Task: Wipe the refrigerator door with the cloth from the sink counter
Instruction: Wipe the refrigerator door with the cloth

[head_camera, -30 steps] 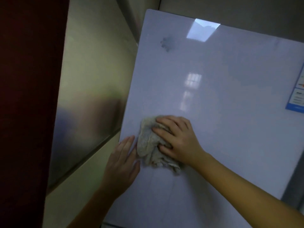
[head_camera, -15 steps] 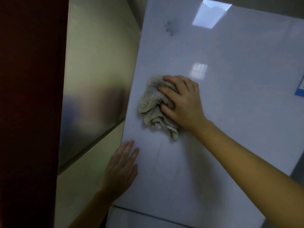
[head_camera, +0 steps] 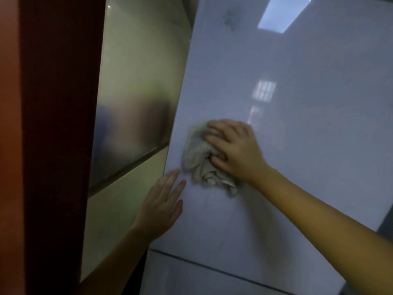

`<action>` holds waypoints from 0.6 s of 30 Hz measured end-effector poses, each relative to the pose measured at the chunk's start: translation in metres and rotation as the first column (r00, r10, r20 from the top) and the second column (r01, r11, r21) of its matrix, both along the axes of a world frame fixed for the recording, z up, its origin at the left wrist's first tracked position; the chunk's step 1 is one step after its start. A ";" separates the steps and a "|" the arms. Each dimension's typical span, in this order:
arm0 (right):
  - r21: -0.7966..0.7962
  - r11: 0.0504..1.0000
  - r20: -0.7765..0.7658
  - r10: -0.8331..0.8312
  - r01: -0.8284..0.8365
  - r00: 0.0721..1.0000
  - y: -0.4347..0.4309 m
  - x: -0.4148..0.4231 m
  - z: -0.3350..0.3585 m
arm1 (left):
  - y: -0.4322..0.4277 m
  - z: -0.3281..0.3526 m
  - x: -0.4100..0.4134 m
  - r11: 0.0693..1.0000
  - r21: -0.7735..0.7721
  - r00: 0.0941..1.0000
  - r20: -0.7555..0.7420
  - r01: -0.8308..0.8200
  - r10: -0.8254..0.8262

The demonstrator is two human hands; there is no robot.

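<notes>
In the head view, the glossy pale-white refrigerator door (head_camera: 297,145) filled the centre and right of the frame. The right hand (head_camera: 236,150) lay at mid-frame with its fingers spread and pressed down on a crumpled grey-beige cloth (head_camera: 197,158), pinning it flat against the door near the door's left edge. Just below and left of the cloth, the left hand (head_camera: 163,205) rested flat on the door, fingers straight and close together, gripping nothing. A dark smudge (head_camera: 229,18) marked the door's upper part. A brushed metal panel (head_camera: 131,116) stood to the left.
</notes>
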State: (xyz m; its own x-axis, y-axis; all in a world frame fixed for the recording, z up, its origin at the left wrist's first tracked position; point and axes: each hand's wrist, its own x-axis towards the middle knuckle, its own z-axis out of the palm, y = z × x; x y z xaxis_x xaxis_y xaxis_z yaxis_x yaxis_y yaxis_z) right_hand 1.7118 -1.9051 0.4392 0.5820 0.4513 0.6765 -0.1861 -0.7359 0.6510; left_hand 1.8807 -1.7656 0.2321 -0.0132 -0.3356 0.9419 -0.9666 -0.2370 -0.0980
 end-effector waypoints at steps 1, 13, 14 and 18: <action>0.063 0.998 0.086 -0.013 0.007 0.996 -0.005 -0.009 0.006 | 0.001 0.001 -0.001 1.000 0.006 1.000 -0.002 -0.004 0.004; 0.002 1.000 -0.216 0.025 -0.026 0.976 -0.036 -0.055 -0.124 | -0.002 0.019 -0.012 0.996 -0.068 0.998 -0.015 -0.061 0.060; 0.004 1.000 -0.207 0.023 -0.023 0.978 -0.037 -0.056 -0.123 | -0.002 0.025 -0.012 0.996 -0.071 0.998 -0.007 -0.062 0.062; 0.098 0.995 -0.047 0.001 0.004 0.999 -0.032 -0.052 -0.105 | -0.005 0.046 -0.009 0.995 -0.075 0.997 0.023 -0.068 0.070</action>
